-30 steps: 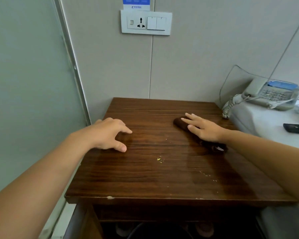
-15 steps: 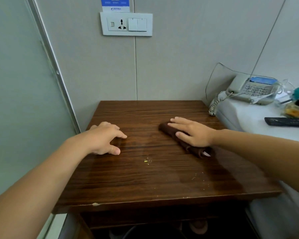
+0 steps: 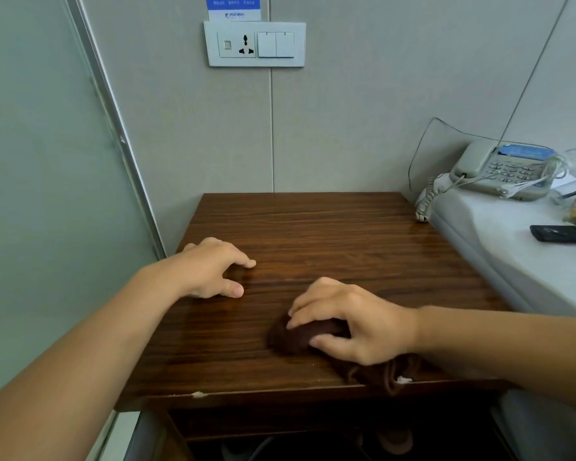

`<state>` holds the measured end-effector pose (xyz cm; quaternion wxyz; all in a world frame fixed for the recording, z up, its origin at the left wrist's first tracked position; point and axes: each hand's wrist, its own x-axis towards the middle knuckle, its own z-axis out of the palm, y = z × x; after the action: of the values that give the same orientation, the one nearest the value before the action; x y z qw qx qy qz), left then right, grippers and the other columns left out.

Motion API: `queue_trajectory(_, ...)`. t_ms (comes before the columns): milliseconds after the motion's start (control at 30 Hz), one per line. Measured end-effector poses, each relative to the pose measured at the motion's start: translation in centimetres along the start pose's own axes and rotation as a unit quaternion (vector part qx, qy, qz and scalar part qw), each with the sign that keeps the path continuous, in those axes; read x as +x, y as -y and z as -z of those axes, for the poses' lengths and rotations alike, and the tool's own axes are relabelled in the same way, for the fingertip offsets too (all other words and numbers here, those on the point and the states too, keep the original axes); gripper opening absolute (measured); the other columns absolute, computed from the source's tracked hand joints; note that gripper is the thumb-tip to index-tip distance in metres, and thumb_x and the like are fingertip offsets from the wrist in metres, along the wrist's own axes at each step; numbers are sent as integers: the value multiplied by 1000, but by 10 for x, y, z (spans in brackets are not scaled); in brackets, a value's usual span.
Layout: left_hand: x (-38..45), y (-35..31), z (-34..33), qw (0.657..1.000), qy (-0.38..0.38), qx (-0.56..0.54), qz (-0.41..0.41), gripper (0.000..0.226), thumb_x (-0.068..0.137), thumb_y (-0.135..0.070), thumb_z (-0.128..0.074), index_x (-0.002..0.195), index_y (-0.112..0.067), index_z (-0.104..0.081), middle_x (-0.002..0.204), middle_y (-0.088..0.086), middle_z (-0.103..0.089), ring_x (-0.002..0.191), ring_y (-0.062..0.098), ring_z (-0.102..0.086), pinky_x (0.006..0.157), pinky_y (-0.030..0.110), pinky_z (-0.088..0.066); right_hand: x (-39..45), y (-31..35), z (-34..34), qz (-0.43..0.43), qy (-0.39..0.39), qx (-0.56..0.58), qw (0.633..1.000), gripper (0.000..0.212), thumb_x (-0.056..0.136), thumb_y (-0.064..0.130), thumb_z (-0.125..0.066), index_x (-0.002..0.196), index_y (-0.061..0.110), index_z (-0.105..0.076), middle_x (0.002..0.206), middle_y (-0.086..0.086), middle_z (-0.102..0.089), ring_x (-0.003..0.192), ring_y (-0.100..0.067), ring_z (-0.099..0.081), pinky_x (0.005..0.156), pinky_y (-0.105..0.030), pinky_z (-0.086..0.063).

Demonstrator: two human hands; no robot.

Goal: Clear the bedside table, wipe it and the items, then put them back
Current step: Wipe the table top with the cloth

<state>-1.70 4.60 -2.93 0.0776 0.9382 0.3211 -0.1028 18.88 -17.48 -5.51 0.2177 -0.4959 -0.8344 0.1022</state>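
Right hand (image 3: 356, 324) and gripped cloth (image 3: 300, 337) now nearer table (image 3: 313, 227) front edge; left hand (image 3: 213, 271) loose, fingertips resting.

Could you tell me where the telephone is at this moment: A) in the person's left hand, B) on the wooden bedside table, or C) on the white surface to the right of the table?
C, since the telephone sits on the white surface, off the bedside table.
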Motion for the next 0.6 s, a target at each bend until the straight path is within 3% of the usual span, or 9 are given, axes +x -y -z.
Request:
queue_trajectory(133,7,10,-7,1000,6,-18,19,70,89,-53,-73,149,-58,-37,166,-1,-31,157,32,-12,121,62,-21,11,-20,23,-59,-93,-5,994,33,97,19,-70,129,18,-68,124,7,-70,115,-8,-64,102,-29,-49)
queue_trajectory(200,6,7,-7,1000,9,-18,18,69,91,-48,-73,151,-54,-38,167,-3,-29,159,30,-4,123,63,-17,35,-47,41,-116,-113,-19,987,33,98,24,-67,131,22,-64,123,8,-69,110,-6,-64,97,-29,-51)
queue_trajectory(300,1,-1,-3,1000,10,-2,5,68,95,-43,-70,154,-47,-38,167,-7,-30,159,27,-1,124,60,-15,69,-88,45,-169,-51,-77,981,35,102,27,-62,136,21,-63,133,2,-67,120,-13,-61,106,-37,-47)
queue_trajectory(400,2,0,-4,1000,8,-14,11,66,96,-43,-69,154,-48,-38,167,-6,-30,159,26,-3,124,59,-15,78,-104,27,-180,49,-104,977,47,107,29,-51,153,21,-47,162,-1,-41,150,-19,-35,123,-32,-23)
queue_trajectory(467,8,8,-9,999,6,-19,27,67,92,-48,-71,151,-54,-39,168,-1,-27,159,30,-5,123,63,-16,69,-98,19,-167,63,-104,978,51,109,29,-47,158,23,-38,167,0,-31,155,-17,-23,126,-33,-14)
queue_trajectory(533,14,13,-12,999,1,-18,45,68,87,-54,-73,146,-60,-39,169,2,-25,158,35,-8,121,66,-18,55,-79,15,-129,50,-91,986,49,108,28,-48,157,22,-40,164,0,-36,153,-15,-27,126,-32,-16)
queue_trajectory(600,15,14,-12,998,3,-15,53,69,85,-56,-75,144,-62,-39,169,3,-25,157,37,-9,120,67,-19,36,-49,9,-85,26,-71,994,44,107,25,-51,151,21,-50,156,0,-48,144,-9,-39,122,-33,-27)
